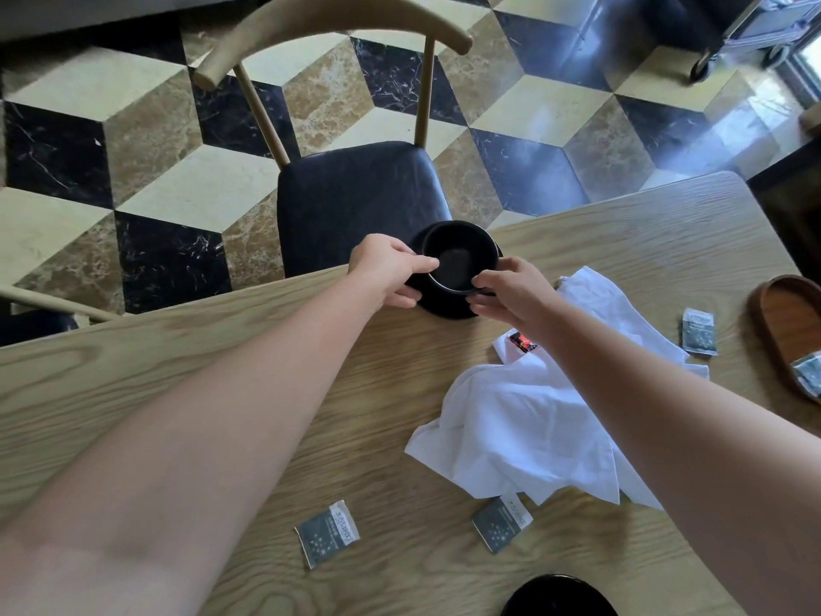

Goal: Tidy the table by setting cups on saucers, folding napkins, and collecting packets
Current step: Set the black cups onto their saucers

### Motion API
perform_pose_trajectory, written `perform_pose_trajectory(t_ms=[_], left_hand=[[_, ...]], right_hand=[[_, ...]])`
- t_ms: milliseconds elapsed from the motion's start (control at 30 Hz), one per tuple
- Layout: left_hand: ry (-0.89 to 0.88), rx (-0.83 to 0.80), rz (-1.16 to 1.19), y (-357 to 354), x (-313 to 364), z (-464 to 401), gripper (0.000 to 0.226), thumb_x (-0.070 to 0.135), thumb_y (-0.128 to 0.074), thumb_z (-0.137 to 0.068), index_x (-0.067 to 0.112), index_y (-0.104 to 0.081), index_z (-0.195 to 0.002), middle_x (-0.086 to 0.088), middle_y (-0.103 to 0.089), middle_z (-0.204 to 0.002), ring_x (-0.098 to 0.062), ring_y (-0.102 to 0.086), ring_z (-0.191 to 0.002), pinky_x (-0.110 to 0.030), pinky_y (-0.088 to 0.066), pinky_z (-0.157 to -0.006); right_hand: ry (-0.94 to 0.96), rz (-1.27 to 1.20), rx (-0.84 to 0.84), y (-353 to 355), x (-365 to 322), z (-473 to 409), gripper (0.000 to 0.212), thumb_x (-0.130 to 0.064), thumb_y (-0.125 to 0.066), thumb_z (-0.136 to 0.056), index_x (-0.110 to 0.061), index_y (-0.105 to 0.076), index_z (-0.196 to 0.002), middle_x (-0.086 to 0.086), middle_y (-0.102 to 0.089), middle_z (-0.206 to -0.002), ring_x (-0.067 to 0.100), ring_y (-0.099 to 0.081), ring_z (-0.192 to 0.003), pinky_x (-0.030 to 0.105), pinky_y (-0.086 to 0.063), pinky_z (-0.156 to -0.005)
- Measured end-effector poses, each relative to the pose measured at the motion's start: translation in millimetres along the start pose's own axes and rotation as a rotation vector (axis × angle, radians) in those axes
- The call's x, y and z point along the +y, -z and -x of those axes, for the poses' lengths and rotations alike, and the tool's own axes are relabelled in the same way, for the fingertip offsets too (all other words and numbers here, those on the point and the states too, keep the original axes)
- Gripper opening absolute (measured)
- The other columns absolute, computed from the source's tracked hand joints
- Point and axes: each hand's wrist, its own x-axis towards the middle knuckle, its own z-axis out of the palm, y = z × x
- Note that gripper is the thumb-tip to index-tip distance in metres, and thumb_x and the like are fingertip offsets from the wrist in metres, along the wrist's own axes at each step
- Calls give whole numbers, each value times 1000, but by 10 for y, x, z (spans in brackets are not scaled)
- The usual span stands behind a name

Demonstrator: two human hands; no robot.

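A black cup (460, 255) stands on a black saucer (444, 304) at the far edge of the wooden table (222, 362). My left hand (391, 271) grips the cup's left rim and the saucer's edge. My right hand (511, 291) holds the cup's near right side at the rim. A crumpled white napkin (528, 415) lies unfolded right of centre, partly under my right forearm. Grey packets lie loose on the table: one (327, 533) near the front, one (502, 522) by the napkin's near edge, one (699, 331) at the right.
A brown wooden tray (773, 313) at the right edge holds another packet (808, 375). A second black dish (557, 597) shows at the bottom edge. A chair with a dark seat (355, 197) stands just beyond the table's far edge.
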Motion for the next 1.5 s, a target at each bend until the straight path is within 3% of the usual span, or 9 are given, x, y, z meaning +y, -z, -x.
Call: perform_pose_trajectory(t_ms=[133,233,333,533,767,1033,1167,1333,1500], left_hand=[[-101,142,-170,-43,-68,-37,41,43,-90,-64,22,-68,-91,1,-70,-101,-19,-73,-80,-36,-63,-70],[-105,87,-92,-43,-137,-100,65,45,-90,-62,26,-63,-118,0,-60,-129,-19,-61,-112,-41,-52,-99],[-87,-19,95,-51,-182,-118,86,34,-90,-66,25,-50,-141,-2,-57,-139,-23,-57,-124,-44,-48,-106],[-44,-56,199,-58,-229,-110,82,25,-88,-71,21,-48,-143,-5,-61,-133,-24,-65,-113,-38,-57,-87],[-34,-13,229,124,-333,-104,78,20,-87,-74,16,-49,-142,-2,-52,-142,-25,-63,-117,-42,-58,-91],[-35,-2,353,148,-491,16,55,35,-80,-80,16,-59,-127,0,-63,-127,-20,-64,-110,-36,-58,-80],[35,194,489,173,-903,414,14,26,-67,-82,18,-62,-93,-5,-65,-100,-20,-67,-87,-32,-56,-67],[-43,7,371,-147,-1424,1254,7,19,-66,-81,18,-69,-88,1,-71,-76,-14,-68,-67,-24,-52,-55],[-162,9,77,-401,-1522,1544,6,19,-70,-86,25,-67,-87,3,-69,-82,-12,-65,-69,-28,-55,-61]], right_hand=[[33,162,81,58,17,-56,38,-12,-70,-88,-6,-58,-123,7,-62,-91,20,-63,-83,35,-62,-80],[121,417,253,129,61,-100,57,-35,-80,-77,-12,-61,-126,4,-64,-110,20,-64,-98,31,-55,-78],[142,395,234,159,100,-127,79,-39,-81,-75,-18,-48,-143,-2,-51,-128,19,-59,-111,33,-50,-87],[115,367,101,142,123,-116,49,-33,-77,-80,-16,-65,-123,3,-72,-117,16,-68,-104,42,-57,-96],[125,334,44,-63,143,-97,44,-33,-78,-79,-15,-68,-118,6,-74,-114,20,-71,-105,41,-57,-93],[169,262,134,-136,155,151,86,-46,-79,-78,-15,-42,-149,2,-51,-147,20,-55,-130,40,-50,-103],[420,283,236,-57,398,799,56,-40,-75,-80,-23,-58,-131,-5,-61,-131,5,-64,-107,28,-53,-83],[385,299,287,193,1061,1546,18,-21,-71,-87,-26,-67,-104,-15,-71,-101,-4,-67,-83,9,-47,-68],[330,362,468,465,1394,1722,17,-26,-72,-85,-30,-64,-100,-14,-69,-89,2,-65,-78,10,-44,-58]])
